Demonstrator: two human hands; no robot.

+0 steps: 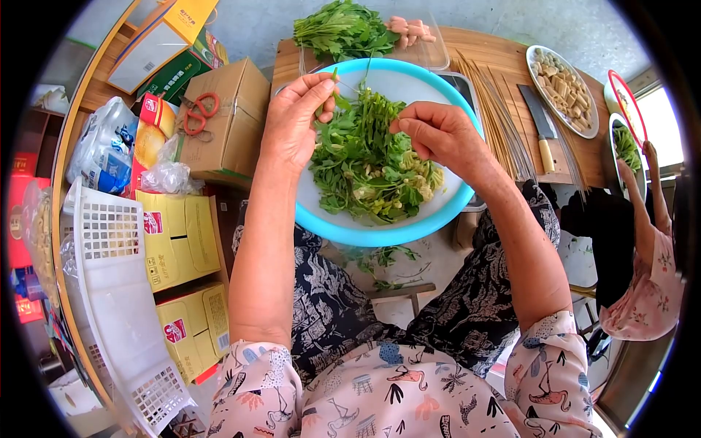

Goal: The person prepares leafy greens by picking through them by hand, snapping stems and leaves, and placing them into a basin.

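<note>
My left hand (298, 120) is closed over the left side of a blue-rimmed white basin (343, 235), with a short green stem (334, 79) between its thumb and fingers. On the right, my right hand (442, 135) hovers over the basin, thumb and fingertips pinched together; whatever they hold is too small to make out. Below both hands, a heap of leafy greens (365, 164) lies in the basin, some leaves pale yellow at the lower right.
Behind the basin sit bundled greens (343, 29) and pink sausage pieces (410, 31). To the right lie thin skewers (488, 109), a knife (539, 117) and an oval plate of food pieces (533, 62). Orange scissors (201, 113) rest on a carton; another person works at far right.
</note>
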